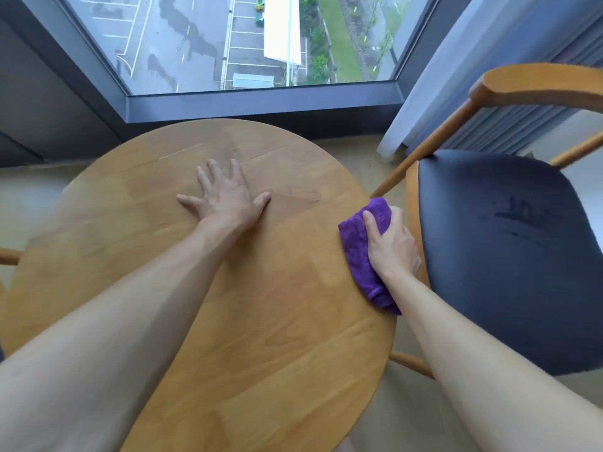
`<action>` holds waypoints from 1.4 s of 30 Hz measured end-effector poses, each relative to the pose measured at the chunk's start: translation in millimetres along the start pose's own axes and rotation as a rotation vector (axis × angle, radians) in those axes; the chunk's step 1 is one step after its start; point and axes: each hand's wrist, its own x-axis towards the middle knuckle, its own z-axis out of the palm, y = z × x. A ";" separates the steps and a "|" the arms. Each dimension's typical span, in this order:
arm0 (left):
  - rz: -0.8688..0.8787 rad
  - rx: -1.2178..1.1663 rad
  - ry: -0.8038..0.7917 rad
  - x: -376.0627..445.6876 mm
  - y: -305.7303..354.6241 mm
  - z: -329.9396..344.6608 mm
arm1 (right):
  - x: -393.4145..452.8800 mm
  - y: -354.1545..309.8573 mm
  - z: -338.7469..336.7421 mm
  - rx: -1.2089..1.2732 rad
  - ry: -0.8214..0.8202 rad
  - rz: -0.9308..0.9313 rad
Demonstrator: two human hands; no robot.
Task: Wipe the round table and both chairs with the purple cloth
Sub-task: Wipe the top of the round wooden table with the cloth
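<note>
Head view, looking down past two bare forearms. Round wooden surface point(261, 321) fills the near and middle field, its planks pale with a darker patch near the centre. Left hand point(225, 197) lies flat on the middle of the surface, fingers point(215, 171) straight and spread, holding nothing. Right hand point(391, 243) presses the purple cloth point(355, 249) against the surface's right rim; its thumb lies on top of the cloth, the other fingers curl over the edge. Just right stands a wooden chair point(509, 256) with a dark padded seat. Beyond: beige floor point(352, 154), grey curtain point(456, 76), window point(228, 44) overlooking a car park.
</note>
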 end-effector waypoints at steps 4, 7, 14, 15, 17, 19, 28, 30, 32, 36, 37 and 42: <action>0.139 0.011 0.001 -31.4 -2.9 6.6 | -30.7 12.5 -2.1 0.024 0.031 0.077; 0.245 0.044 -0.035 -63.7 4.8 17.5 | -51.2 19.5 -2.3 0.036 0.042 0.120; 0.367 0.090 -0.077 -118.0 14.9 44.2 | -83.8 26.5 3.7 0.048 0.094 0.205; 0.374 0.085 -0.080 -124.0 15.4 46.6 | -87.0 27.6 4.6 0.054 0.097 0.215; 0.384 0.068 -0.085 -136.6 16.1 51.2 | -93.7 29.0 6.2 0.071 0.100 0.236; 0.387 0.042 -0.094 -151.7 18.2 56.2 | -101.8 30.8 7.6 0.092 0.102 0.258; 0.367 -0.122 -0.119 -218.7 12.7 72.0 | -150.1 43.3 8.8 0.283 0.003 0.419; 0.329 -0.202 -0.093 -234.5 2.6 74.1 | -163.5 44.0 10.1 0.342 -0.011 0.462; 0.299 -0.248 -0.054 -252.2 -8.5 76.9 | -177.2 42.5 11.9 0.397 -0.011 0.508; 0.285 -0.287 -0.039 -282.2 -24.8 85.2 | -199.4 34.6 17.7 0.474 -0.012 0.658; 0.280 -0.302 -0.040 -287.2 -27.9 86.1 | -204.7 33.2 19.6 0.484 -0.014 0.704; 0.252 -0.332 -0.059 -307.7 -48.2 87.6 | -228.1 25.7 27.4 0.485 -0.072 0.842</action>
